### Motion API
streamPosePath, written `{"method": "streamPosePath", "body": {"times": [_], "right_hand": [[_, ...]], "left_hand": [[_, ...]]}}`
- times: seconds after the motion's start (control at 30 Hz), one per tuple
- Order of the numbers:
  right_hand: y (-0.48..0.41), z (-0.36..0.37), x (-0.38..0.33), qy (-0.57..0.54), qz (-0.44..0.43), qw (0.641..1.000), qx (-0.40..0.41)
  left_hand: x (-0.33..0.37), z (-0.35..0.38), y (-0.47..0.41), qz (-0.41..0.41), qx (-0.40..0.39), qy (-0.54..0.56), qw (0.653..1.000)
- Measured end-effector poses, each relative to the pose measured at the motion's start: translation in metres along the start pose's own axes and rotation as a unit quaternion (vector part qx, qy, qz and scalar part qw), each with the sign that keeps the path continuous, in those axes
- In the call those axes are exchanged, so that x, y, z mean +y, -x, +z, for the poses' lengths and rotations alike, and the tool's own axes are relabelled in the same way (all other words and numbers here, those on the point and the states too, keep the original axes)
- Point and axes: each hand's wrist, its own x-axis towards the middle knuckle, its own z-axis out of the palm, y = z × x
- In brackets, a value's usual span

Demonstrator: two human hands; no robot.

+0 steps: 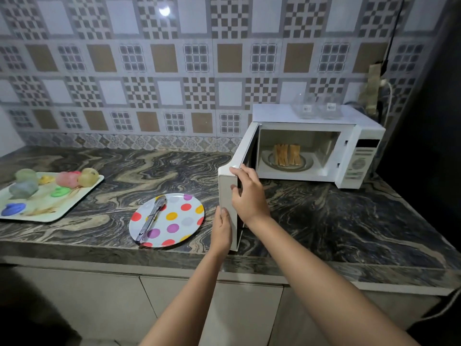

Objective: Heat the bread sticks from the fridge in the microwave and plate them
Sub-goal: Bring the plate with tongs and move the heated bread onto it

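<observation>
**A:** What takes up most of the view?

**B:** A tiled wall (174, 71), and below it a dark marbled bench (324, 221) running the full width.

**A:** And on the bench?

**B:** A white microwave (319, 143) stands at the right, against the wall. Its door (225, 198) is swung wide open toward the camera. Two clear containers (306, 108) sit on its top.

**A:** Anything at the left?

**B:** A pale tray (82, 196) with several coloured cups (23, 188) and loose lids (12, 208) on it. Between the tray and the door lies a dotted plate (184, 221), near the front edge of the bench.

**A:** Where are the hands?

**B:** Both are on the door. The right hand (249, 196) grips its free edge near the top, with the fingers (234, 169) curled over the edge and the thumb on the outer face. The left hand (222, 228) lies lower down, flat against the outer face, with its fingers straight and holding nothing.

**A:** Is the dotted plate bare?

**B:** No, metal tongs (152, 218) lie closed across its left half.

**A:** And the bread sticks?

**B:** The bread sticks (287, 154) are inside the microwave. They lie side by side in a tight row on a glass plate (304, 163) at the middle of the cavity floor, well apart from either hand.
</observation>
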Motion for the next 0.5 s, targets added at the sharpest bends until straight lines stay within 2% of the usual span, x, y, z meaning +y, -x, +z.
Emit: {"method": "streamPosePath", "body": {"times": [0.17,0.27,0.4,0.5], "right_hand": [[-0.007,-0.009,-0.009,0.019,0.007,1.000,-0.004],[-0.011,-0.011,-0.014,0.027,-0.026,0.999,0.007],[-0.016,0.007,-0.034,0.027,-0.086,0.996,0.016],[-0.027,0.036,-0.047,0.017,-0.126,0.992,0.004]], "left_hand": [[0.017,-0.007,0.005,-0.020,-0.017,-0.011,1.000],[0.017,-0.019,0.008,-0.027,-0.017,-0.026,0.999],[0.015,-0.051,0.008,-0.021,0.026,-0.096,0.995],[0.015,-0.091,-0.011,-0.019,0.067,-0.103,0.992]]}}
